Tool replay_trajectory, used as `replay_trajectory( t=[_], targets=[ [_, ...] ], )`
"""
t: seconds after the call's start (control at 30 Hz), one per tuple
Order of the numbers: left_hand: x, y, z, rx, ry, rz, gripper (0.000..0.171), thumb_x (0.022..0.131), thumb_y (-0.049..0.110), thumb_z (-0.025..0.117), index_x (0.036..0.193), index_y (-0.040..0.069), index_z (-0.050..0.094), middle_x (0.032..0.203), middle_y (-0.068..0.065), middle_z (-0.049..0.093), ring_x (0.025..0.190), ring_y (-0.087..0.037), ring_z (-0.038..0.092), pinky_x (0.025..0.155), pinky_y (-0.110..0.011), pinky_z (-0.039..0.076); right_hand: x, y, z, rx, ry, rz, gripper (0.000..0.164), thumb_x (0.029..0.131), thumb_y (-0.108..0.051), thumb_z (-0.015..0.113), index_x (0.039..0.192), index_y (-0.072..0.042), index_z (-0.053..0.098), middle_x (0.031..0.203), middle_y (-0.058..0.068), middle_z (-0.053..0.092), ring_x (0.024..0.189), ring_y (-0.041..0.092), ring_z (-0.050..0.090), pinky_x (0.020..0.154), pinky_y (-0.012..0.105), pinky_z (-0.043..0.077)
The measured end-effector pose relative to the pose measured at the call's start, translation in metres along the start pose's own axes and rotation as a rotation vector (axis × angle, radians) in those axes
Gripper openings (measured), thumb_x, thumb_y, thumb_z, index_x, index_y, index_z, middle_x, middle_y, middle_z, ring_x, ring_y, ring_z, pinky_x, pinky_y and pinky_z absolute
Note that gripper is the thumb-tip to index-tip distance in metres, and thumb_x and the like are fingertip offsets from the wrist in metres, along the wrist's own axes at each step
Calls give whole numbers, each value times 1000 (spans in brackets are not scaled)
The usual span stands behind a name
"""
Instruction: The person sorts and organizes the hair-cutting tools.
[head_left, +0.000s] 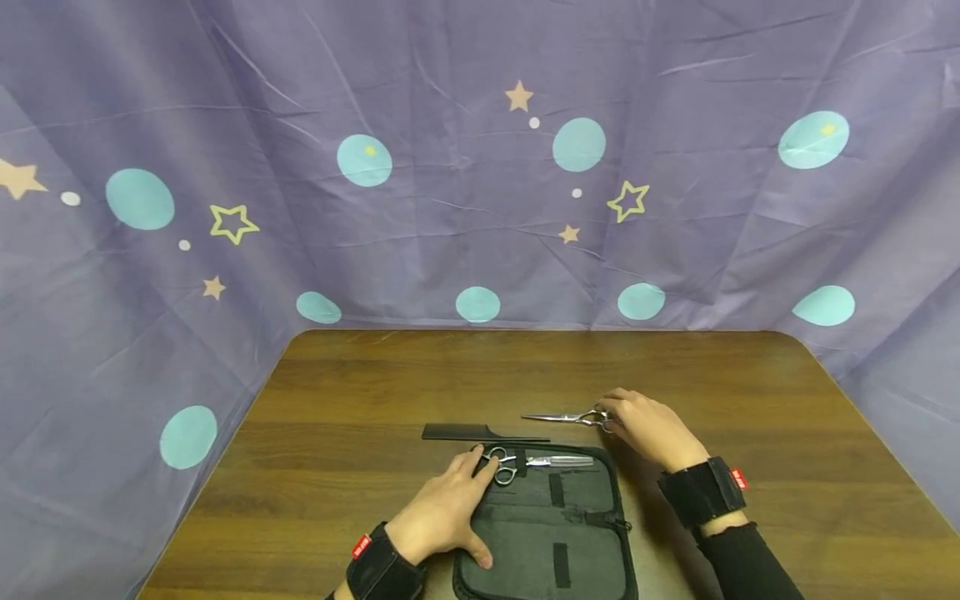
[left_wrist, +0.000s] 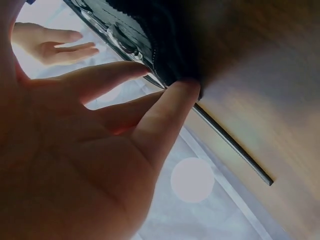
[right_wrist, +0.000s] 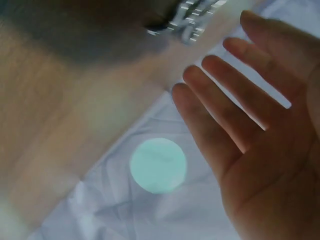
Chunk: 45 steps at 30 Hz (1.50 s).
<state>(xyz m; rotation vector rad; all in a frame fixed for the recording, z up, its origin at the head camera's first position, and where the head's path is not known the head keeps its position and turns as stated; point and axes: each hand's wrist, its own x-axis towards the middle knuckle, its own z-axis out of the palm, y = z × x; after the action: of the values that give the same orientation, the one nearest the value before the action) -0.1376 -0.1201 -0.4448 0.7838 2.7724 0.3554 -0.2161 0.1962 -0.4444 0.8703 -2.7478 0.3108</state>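
A black zippered case (head_left: 517,546) lies unfolded on the table, with thinning scissors (head_left: 558,461) under a strap in its upper half. My left hand (head_left: 438,512) rests at the case's left side, fingertips at its upper left corner by the scissor handles and thumb over the lower half. In the left wrist view its fingers look extended along the case edge. Beyond the case lies a silver pair of scissors (head_left: 555,417), blades to the left. My right hand (head_left: 648,429) is at their handles; the right wrist view shows its fingers extended, with the blurred handles (right_wrist: 192,20) just past the fingertips.
A black tail comb (head_left: 456,432) lies along the far edge of the case, its thin tail to the right. The wooden table (head_left: 360,375) reaches back to a purple cloth (head_left: 450,225) printed with stars and dots. A zip pull (head_left: 621,525) sticks out on the case's right side.
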Motion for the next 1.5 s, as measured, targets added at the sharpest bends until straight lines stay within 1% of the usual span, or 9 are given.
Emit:
replay_trajectory(
  t=[0.23, 0.43, 0.57, 0.73, 0.83, 1.13, 1.27, 1.4, 1.5],
  targets=[
    [0, 0, -1, -3, 15, 16, 122, 41, 56, 80, 143, 11, 30, 147, -18, 27, 134, -31, 28, 90, -49, 41, 5, 11, 15, -17, -16, 16, 20, 75, -8, 68, 94, -10, 68, 102, 7, 62, 89, 25, 60, 70, 39, 49],
    [-1, -2, 0, -2, 9, 10, 123, 41, 58, 79, 143, 11, 30, 147, -18, 27, 133, -31, 29, 90, -47, 42, 6, 13, 23, -46, -23, 41, 14, 74, -8, 68, 87, -12, 68, 96, 3, 62, 85, 23, 60, 67, 37, 49],
    [0, -3, 1, -2, 15, 11, 123, 40, 58, 80, 143, 11, 30, 147, -18, 27, 133, -31, 29, 90, -48, 42, 8, 13, 27, -87, 16, 42, 10, 74, -8, 68, 82, -14, 67, 90, 1, 62, 78, 20, 60, 61, 35, 47],
    [0, -3, 2, -7, 16, 9, 123, 40, 57, 80, 144, 12, 30, 148, -17, 26, 134, -31, 29, 91, -48, 41, 7, 16, 31, -135, 75, -1, 10, 74, -7, 66, 83, -11, 67, 83, 0, 57, 72, 18, 55, 54, 32, 44],
    [-1, -4, 2, -6, 21, 8, 123, 40, 57, 80, 143, 12, 30, 147, -17, 27, 133, -31, 29, 91, -48, 41, 6, 19, 32, -144, 98, -29, 9, 72, -7, 65, 79, -11, 65, 79, -1, 52, 68, 17, 51, 51, 31, 42],
    [0, -4, 3, -11, 27, 4, 123, 39, 56, 81, 143, 12, 31, 147, -17, 28, 133, -31, 29, 91, -49, 41, 2, 26, 25, -136, 65, -71, 10, 63, -11, 66, 69, -16, 61, 76, -5, 46, 60, 9, 44, 48, 28, 37],
    [0, -4, 2, -12, 24, 1, 123, 39, 55, 81, 143, 12, 31, 147, -17, 27, 133, -31, 29, 91, -49, 41, -1, 30, 23, -132, 70, -85, 11, 61, -13, 66, 67, -18, 60, 74, -7, 44, 59, 7, 41, 47, 27, 35],
    [0, -4, 1, -26, 7, -8, 123, 40, 55, 81, 144, 12, 30, 148, -17, 26, 133, -31, 29, 91, -49, 40, -7, 33, 14, -88, 53, -54, 11, 60, -14, 67, 69, -19, 61, 76, -7, 45, 58, 5, 40, 49, 27, 36],
    [-1, -3, 1, -37, 2, -10, 123, 41, 55, 80, 144, 12, 29, 148, -16, 25, 134, -31, 28, 91, -49, 40, -16, 34, 3, -25, 35, -13, 13, 62, -15, 68, 75, -17, 67, 80, -6, 50, 60, 4, 43, 52, 26, 40]
  ],
)
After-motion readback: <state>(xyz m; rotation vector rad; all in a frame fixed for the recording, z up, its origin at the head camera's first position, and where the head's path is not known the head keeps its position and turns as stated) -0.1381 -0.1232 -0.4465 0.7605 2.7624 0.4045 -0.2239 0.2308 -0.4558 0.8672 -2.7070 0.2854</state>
